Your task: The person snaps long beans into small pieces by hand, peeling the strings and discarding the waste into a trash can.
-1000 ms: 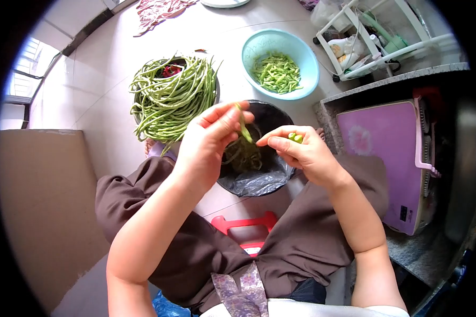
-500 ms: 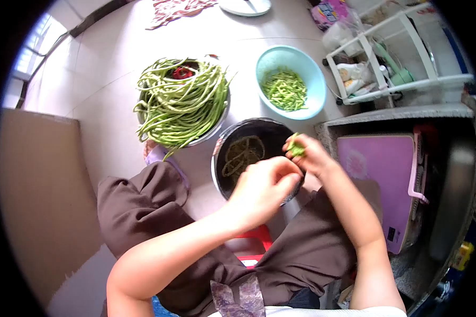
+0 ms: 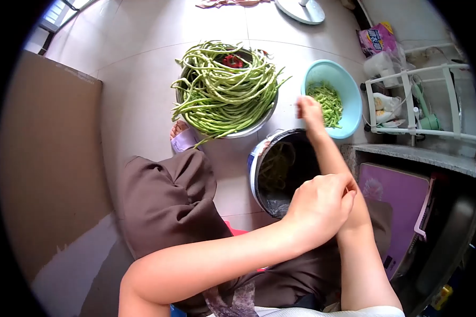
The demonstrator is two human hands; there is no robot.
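My left hand (image 3: 322, 203) is closed, its fingers curled in over my right forearm; whatever they may hold is hidden. Farther out, my right hand (image 3: 311, 112) hangs at the left rim of the light blue basin (image 3: 353, 100). Motion smears its fingers, and nothing green shows in it. Cut green bean pieces (image 3: 328, 103) lie inside that basin. A dark-lined bucket (image 3: 255, 177) stands between my knees with stringy scraps (image 3: 276, 166) in it. Long beans (image 3: 225, 95) are heaped over a metal bowl (image 3: 272, 112), with something red (image 3: 232, 61) among them.
A white rack (image 3: 404, 87) with bottles stands at the right. Below it, a purple case (image 3: 391, 211) sits under a stone ledge (image 3: 415, 157). A large brown board (image 3: 53, 153) is on the left. A round white base (image 3: 304, 11) is at the back.
My right hand has gone from over the bucket out to the blue basin, and the green pieces no longer show in it. My left hand now crosses my right forearm. The view has shifted.
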